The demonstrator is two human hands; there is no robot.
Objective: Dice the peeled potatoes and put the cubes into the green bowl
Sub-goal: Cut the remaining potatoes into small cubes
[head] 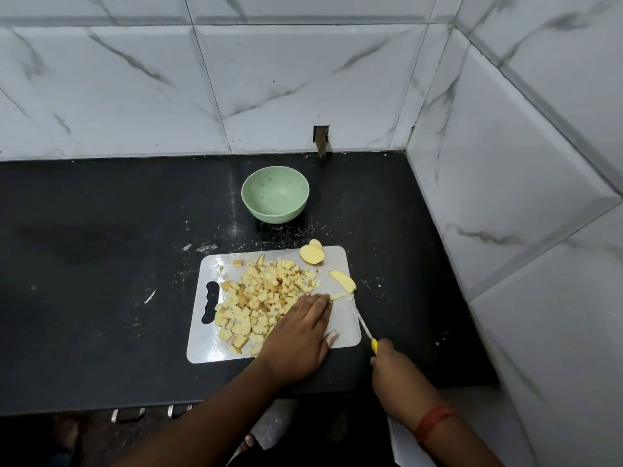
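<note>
A white cutting board [344, 326] lies on the black counter. A heap of potato cubes [261, 299] covers its left and middle. My left hand [298, 335] lies flat on the board, fingers straight, against the right side of the heap. Potato slices [312, 254] sit at the board's far right corner, a wedge [343, 280] at its right edge and a small strip [338, 296] by my fingertips. My right hand [392, 369] grips a yellow-handled knife [362, 323], its blade lying along the board's right edge. The green bowl [275, 194] stands empty behind the board.
The black counter [101, 264] ends at marble-tiled walls behind and on the right [505, 197]. Its front edge runs below my arms, with metal drawer handles [128, 414] underneath. White specks and scraps lie scattered around the board.
</note>
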